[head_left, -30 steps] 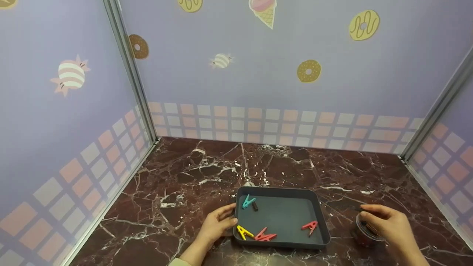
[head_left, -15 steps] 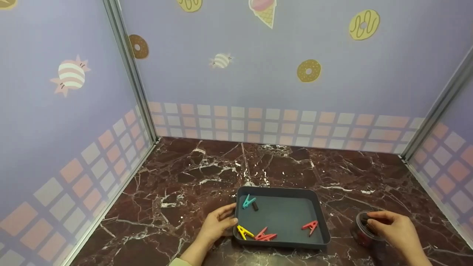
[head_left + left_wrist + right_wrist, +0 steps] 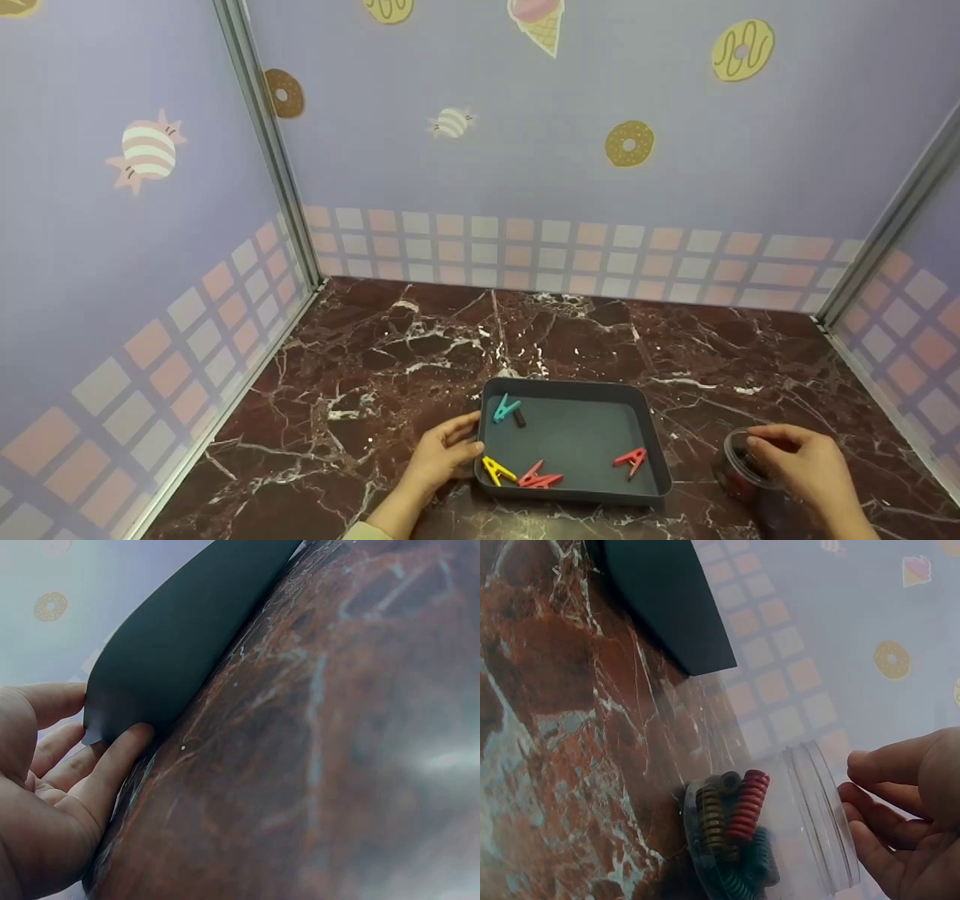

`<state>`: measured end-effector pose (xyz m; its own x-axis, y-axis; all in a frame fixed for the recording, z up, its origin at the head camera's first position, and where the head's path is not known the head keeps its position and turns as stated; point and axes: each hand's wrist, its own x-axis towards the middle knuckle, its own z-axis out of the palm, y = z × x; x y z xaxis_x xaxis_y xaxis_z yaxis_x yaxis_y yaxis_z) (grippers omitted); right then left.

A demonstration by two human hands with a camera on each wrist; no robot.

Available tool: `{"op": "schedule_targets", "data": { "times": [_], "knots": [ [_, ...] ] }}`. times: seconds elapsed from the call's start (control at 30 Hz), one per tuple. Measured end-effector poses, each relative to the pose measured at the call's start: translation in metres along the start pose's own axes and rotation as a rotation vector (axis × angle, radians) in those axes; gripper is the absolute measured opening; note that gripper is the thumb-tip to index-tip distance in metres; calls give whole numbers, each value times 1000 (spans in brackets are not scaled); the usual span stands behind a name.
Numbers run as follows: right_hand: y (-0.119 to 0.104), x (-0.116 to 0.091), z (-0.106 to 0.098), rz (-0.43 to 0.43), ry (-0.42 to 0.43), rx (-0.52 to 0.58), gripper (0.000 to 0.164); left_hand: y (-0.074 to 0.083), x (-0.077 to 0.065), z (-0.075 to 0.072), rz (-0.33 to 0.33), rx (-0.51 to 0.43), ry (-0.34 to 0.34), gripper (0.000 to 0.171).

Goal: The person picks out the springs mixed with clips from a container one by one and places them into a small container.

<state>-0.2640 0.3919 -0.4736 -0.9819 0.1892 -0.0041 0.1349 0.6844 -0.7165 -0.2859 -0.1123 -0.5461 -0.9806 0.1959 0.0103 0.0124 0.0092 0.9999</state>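
In the head view my left hand (image 3: 442, 454) rests against the left side of a shallow dark grey tray (image 3: 660, 457). Its thumb and fingers touch the outer wall (image 3: 172, 637). Inside the tray lie a teal clothespin (image 3: 505, 409), a small dark piece (image 3: 519, 418), a yellow clothespin (image 3: 496, 471) and red clothespins (image 3: 631, 459). My right hand (image 3: 806, 465) is over the mouth of a clear jar (image 3: 810, 817). Its fingertips are near the rim, and the right wrist view shows nothing held. Red (image 3: 748, 806), brownish (image 3: 710, 821) and teal (image 3: 759, 859) coil springs sit at the jar's bottom.
The tray and jar stand on a dark red marbled tabletop (image 3: 405, 330), with a gap between them. Patterned panels (image 3: 465, 172) close off the back and both sides.
My right hand has lowered slightly toward the jar's mouth; the dark coiled piece seen at its fingertips earlier no longer shows there. My left hand and the tray contents stay put.
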Motion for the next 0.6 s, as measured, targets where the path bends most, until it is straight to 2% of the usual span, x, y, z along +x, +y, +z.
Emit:
{"op": "schedule_targets", "data": {
  "times": [0.2, 0.37, 0.47, 0.6],
  "knots": [
    [-7, 1, 1, -27, 37, -32, 44, 1, 0, 0, -4, 15, 5, 58],
    [-14, 1, 6, -46, 63, -5, 45, 2, 0, 0, -13, 0, 0, 59],
    [-20, 1, 12, -58, 96, 25, 41, 2, 0, 0, -17, -5, -3, 59],
    [-29, 0, 21, -114, 141, 33, 34, 1, 0, -1, -16, -1, -8, 59]
  ]
}}
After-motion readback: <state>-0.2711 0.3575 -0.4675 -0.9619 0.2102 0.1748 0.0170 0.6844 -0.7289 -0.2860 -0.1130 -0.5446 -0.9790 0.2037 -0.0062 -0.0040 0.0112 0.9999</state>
